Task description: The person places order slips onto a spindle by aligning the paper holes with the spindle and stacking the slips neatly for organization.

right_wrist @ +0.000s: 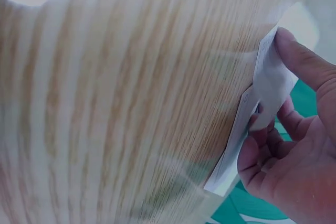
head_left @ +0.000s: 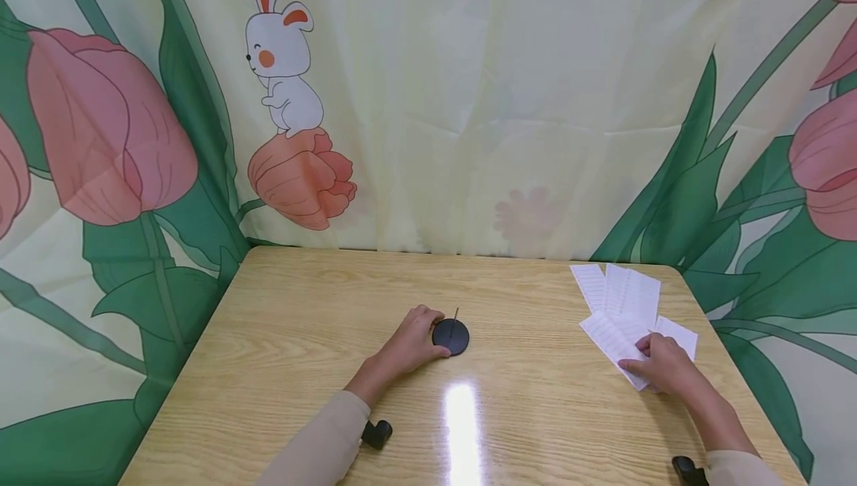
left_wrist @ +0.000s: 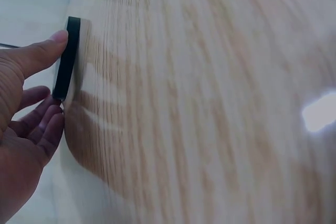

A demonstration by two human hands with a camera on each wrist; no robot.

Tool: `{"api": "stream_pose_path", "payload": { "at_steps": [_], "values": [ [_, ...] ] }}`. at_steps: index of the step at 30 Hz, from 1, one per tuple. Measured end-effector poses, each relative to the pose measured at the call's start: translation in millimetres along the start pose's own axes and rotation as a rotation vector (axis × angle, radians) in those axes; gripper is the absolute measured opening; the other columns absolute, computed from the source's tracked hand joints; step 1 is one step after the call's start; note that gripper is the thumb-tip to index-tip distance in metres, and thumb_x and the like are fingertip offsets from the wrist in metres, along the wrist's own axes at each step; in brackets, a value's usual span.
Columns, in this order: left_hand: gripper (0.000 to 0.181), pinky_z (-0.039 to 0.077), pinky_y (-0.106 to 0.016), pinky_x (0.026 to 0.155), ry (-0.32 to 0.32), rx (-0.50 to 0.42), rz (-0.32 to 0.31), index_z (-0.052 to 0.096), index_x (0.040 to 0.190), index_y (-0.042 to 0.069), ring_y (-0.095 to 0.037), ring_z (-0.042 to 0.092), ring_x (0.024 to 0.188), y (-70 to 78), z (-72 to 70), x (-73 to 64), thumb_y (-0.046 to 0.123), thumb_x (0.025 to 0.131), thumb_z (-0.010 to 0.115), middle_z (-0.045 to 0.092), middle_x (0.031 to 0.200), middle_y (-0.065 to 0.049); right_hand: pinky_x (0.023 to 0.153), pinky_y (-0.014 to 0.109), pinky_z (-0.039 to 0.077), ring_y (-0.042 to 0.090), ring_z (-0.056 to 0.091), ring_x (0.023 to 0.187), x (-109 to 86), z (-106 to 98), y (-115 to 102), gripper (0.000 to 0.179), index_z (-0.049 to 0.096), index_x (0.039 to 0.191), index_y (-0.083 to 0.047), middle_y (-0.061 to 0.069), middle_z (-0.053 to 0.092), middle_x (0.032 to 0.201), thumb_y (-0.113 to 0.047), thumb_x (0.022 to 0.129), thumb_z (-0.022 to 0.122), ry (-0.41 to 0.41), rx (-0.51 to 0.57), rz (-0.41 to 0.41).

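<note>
A receipt spike with a round black base (head_left: pixel 451 337) and a thin upright pin stands on the table. My left hand (head_left: pixel 416 339) grips the base at its left edge, thumb on the near side and fingers on the far side. The left wrist view shows the base (left_wrist: pixel 67 59) edge-on between thumb and fingers. Over at the right, printed white paper slips (head_left: pixel 632 296) lie fanned and overlapping. My right hand (head_left: pixel 663 362) pinches one slip at the front of the pile. In the right wrist view that slip (right_wrist: pixel 273 77) bends up between thumb and fingers.
The wooden table (head_left: pixel 321 292) reaches back to a curtain (head_left: pixel 435 99) printed with tulips and a rabbit. Black wrist-camera mounts (head_left: pixel 377 435) sit at both sleeves. Bright glare marks the table's front middle. The slips lie near the table's right edge.
</note>
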State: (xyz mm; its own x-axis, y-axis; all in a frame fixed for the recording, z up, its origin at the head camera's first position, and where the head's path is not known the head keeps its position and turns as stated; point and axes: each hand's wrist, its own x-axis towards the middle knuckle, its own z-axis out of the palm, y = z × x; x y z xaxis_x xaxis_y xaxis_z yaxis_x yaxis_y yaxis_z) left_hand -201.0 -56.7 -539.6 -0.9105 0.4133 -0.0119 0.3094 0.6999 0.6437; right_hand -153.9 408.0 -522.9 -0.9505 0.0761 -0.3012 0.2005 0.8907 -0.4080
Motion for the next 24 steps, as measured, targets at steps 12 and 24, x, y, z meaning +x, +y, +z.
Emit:
{"api": "stream_pose_path", "payload": {
  "at_steps": [12, 24],
  "values": [
    [0.06, 0.054, -0.036, 0.093, -0.012, -0.053, -0.014, 0.064, 0.133, 0.004, -0.018, 0.057, 0.105, 2.7, -1.5, -0.2, 0.024, 0.082, 0.09, 0.057, 0.12, -0.006, 0.088, 0.056, 0.049, 0.047, 0.05, 0.102, -3.7, 0.2, -0.1, 0.084, 0.039, 0.126, 0.017, 0.045, 0.046, 0.125, -0.041, 0.085, 0.085, 0.03, 0.035, 0.012],
    [0.061, 0.054, -0.037, 0.095, -0.011, -0.102, -0.033, 0.064, 0.134, 0.004, -0.019, 0.059, 0.108, -0.2, 0.5, -1.6, 0.023, 0.082, 0.09, 0.056, 0.122, -0.006, 0.097, 0.063, 0.046, 0.051, 0.051, 0.114, -6.0, 5.4, 5.1, 0.069, 0.038, 0.136, 0.017, 0.045, 0.044, 0.136, -0.023, 0.095, 0.075, 0.058, 0.035, -0.058]
  ]
}}
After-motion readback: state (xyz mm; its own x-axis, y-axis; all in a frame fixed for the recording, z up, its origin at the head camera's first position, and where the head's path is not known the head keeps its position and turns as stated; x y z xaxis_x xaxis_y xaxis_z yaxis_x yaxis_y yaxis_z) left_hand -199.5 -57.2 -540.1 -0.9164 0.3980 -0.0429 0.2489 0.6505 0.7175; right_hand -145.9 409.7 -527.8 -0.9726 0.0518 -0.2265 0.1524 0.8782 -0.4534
